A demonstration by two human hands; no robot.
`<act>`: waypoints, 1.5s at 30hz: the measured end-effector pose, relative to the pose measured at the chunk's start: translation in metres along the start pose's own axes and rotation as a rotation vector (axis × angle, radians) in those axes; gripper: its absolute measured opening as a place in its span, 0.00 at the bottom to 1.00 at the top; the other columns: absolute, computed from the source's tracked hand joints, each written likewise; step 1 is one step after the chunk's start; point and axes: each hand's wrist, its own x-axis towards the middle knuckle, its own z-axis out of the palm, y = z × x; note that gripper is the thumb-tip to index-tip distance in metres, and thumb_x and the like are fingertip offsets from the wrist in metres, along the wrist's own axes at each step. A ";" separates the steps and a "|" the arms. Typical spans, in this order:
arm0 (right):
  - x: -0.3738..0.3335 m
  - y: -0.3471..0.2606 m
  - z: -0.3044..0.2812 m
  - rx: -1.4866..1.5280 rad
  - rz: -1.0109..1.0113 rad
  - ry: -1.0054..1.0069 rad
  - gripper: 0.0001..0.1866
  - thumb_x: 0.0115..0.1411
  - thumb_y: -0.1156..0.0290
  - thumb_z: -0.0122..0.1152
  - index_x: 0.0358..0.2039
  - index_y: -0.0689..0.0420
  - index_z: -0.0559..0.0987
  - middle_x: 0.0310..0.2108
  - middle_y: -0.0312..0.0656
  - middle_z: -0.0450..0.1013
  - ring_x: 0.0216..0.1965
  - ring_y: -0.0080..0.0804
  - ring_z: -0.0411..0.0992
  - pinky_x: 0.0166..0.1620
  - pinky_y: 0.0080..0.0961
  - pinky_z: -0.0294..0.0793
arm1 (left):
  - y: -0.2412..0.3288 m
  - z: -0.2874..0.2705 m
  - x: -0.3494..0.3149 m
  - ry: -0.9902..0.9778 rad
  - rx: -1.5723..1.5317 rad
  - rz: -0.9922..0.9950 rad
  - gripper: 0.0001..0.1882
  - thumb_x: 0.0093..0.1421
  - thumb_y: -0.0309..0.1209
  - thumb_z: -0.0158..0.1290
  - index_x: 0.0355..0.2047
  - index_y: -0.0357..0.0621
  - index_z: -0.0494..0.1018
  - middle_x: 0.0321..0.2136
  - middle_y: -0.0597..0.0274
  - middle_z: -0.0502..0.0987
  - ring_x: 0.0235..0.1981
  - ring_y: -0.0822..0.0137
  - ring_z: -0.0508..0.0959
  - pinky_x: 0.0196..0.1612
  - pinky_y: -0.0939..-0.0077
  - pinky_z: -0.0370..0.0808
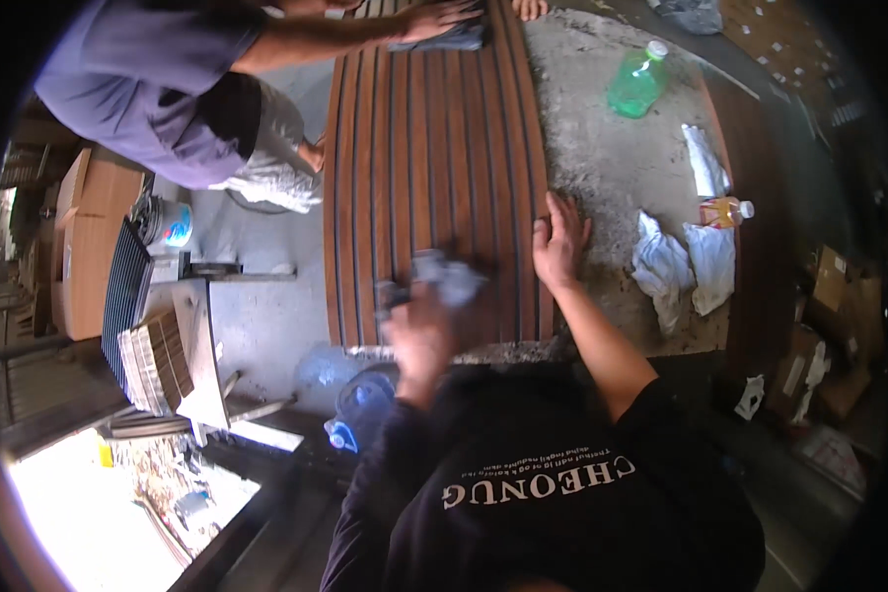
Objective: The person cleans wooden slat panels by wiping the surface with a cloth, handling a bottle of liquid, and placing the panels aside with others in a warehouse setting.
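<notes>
A brown slatted wood panel (444, 158) with dark grooves lies lengthwise before me. My left hand (419, 331), smeared by motion, is closed on a grey cloth (449, 279) at the panel's near end. At the panel's right edge rests my right hand (560, 240), its fingers stretched out and nothing in its grasp. Across from me, a co-worker's hand (434, 18) presses a dark grey cloth (454, 37) onto the far part of the panel.
The rough grey worktop (602, 168) carries a green bottle (638, 81), crumpled white bags (661, 266) and a small amber bottle (725, 212). A co-worker (168, 89) stands at the far left. A blue water jug (365, 405) sits below, left of me; stacked panels (158, 360) stand farther left.
</notes>
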 end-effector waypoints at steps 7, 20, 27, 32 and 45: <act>-0.002 0.001 -0.011 -0.012 0.002 -0.049 0.28 0.61 0.65 0.51 0.62 0.48 0.61 0.60 0.40 0.62 0.65 0.41 0.54 0.66 0.55 0.39 | -0.071 -0.008 -0.067 -0.059 -0.228 0.052 0.29 0.49 0.29 0.51 0.55 0.53 0.69 0.60 0.65 0.65 0.45 0.59 0.68 0.46 0.59 0.66; 0.007 0.015 -0.013 -0.061 -0.133 0.063 0.25 0.59 0.67 0.51 0.59 0.52 0.67 0.55 0.45 0.67 0.58 0.47 0.62 0.57 0.54 0.58 | -0.024 -0.024 0.043 0.092 -0.285 -0.009 0.21 0.50 0.32 0.49 0.46 0.43 0.73 0.52 0.57 0.70 0.43 0.59 0.68 0.42 0.61 0.65; -0.004 0.019 0.002 -0.047 -0.045 -0.057 0.27 0.62 0.67 0.49 0.62 0.49 0.62 0.61 0.43 0.61 0.64 0.45 0.54 0.64 0.56 0.46 | -0.024 -0.017 -0.018 0.096 -0.296 0.005 0.24 0.51 0.33 0.51 0.51 0.52 0.72 0.58 0.64 0.66 0.43 0.59 0.68 0.42 0.63 0.64; 0.004 0.000 -0.008 -0.095 -0.010 -0.106 0.27 0.62 0.67 0.49 0.63 0.48 0.61 0.62 0.40 0.60 0.65 0.44 0.53 0.63 0.57 0.46 | -0.030 -0.030 -0.035 -0.073 -0.412 -0.021 0.28 0.50 0.32 0.53 0.54 0.51 0.70 0.60 0.64 0.65 0.46 0.61 0.67 0.45 0.64 0.62; 0.001 0.012 0.000 -0.074 -0.003 -0.127 0.27 0.63 0.67 0.48 0.64 0.48 0.59 0.63 0.41 0.57 0.66 0.44 0.51 0.63 0.60 0.46 | -0.044 -0.045 -0.062 -0.129 -0.495 0.080 0.26 0.53 0.31 0.51 0.55 0.57 0.69 0.58 0.69 0.68 0.42 0.65 0.68 0.46 0.67 0.62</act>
